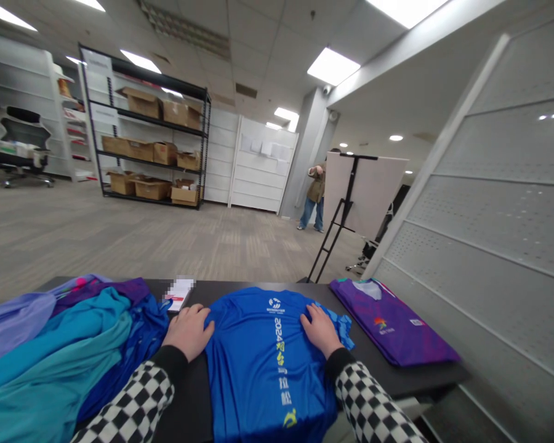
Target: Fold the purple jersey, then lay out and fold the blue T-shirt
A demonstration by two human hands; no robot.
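Pressing down with both palms, I have a blue shirt [263,363] spread flat on a dark table [410,375] in front of me. My left hand [189,329] lies palm down at the shirt's left shoulder edge, fingers spread and pointing to the far side, the fingertips just touching the cloth. My right hand [321,329] lies palm down on the shirt's right shoulder, fingers also spread flat, next to the folded-in right sleeve. Neither hand is closed around anything; both rest open and flat. Both forearms come in from the near edge, each in a black-and-white checked sleeve with a black cuff.

The blue shirt sits in the middle of the table, its collar toward the far side, with one column of yellow and white print running down its centre.

One purple shirt [390,329] lies neatly folded to the right, apart from my right hand. One loose pile of shirts [60,351], in teal, lilac, purple and deep blue, is heaped on the left, near my left hand. One small white card [179,294] sits just beyond my left hand.

Far across the room, one person [314,194] stands beside one white board on a black stand [355,197]. One black shelving unit [152,151] holds many brown boxes.
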